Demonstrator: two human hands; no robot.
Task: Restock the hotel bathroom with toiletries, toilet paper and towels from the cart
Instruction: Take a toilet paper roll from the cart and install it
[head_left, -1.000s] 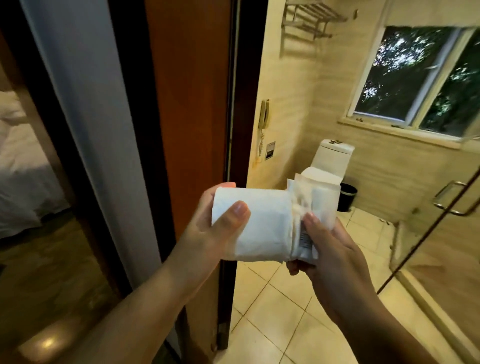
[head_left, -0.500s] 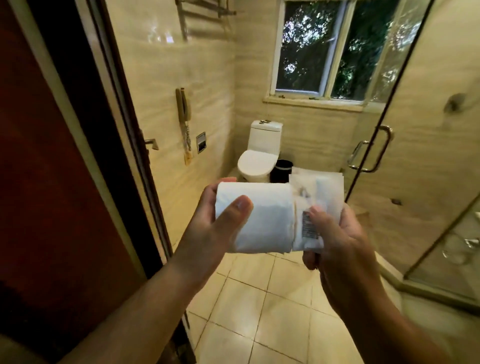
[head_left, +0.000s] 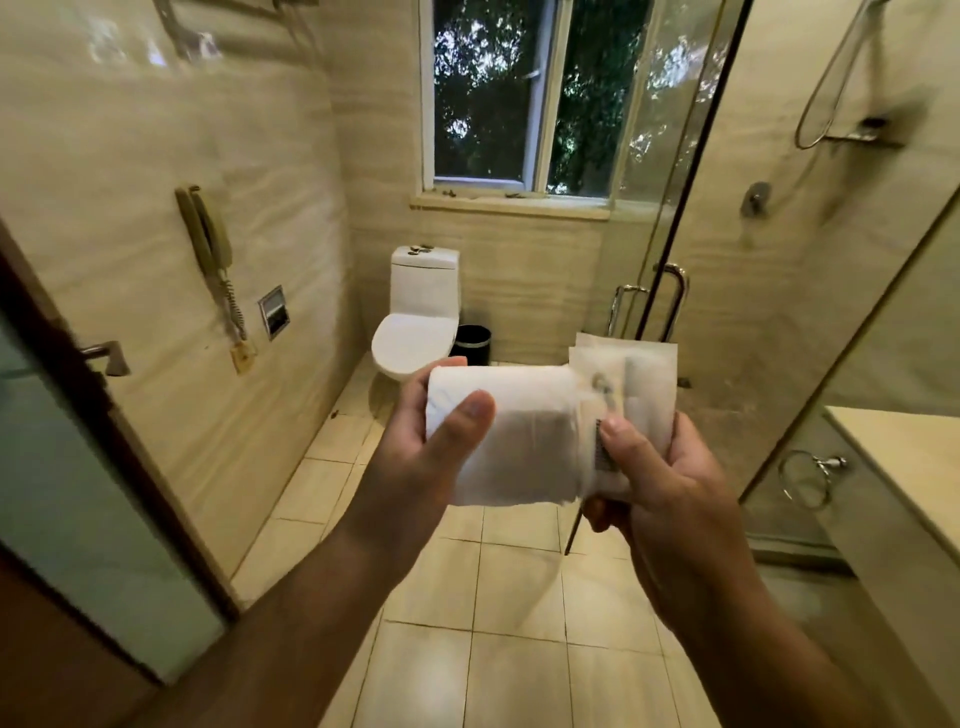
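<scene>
**Carrying toilet paper and toiletry packets into bathroom**

Tiled bathroom ahead, seen from just inside the doorway. Glass shower enclosure at right, door handle visible. Window on far wall. Toilet below window, lid down. Vanity surface at right edge, only a bare corner in view, towel ring on its side. Small dark bin just beside toilet; contents not visible. Wall phone on left wall; recessed metal holder just right of it, looks empty, though too small to be sure.

Step in hand, as judged: delivery, items brought in, nothing placed yet. No towels in view.

Left hand clamped on toilet paper roll, thumb across front, fingers behind. Roll held sideways at chest level, mid-frame, well apart from any holder. Right hand pinched shut on 2 or more thin translucent toiletry packets, thumb on a barcode label; packets upright, touching the roll's right end. Packet contents hazy: a small dark item inside 1, otherwise cannot tell.

Next move likely calls for: walking to recessed holder or toilet area for the roll, 1-handed seating; packets to the vanity surface at right. Needs hands separated first, roll kept from unwinding.
</scene>
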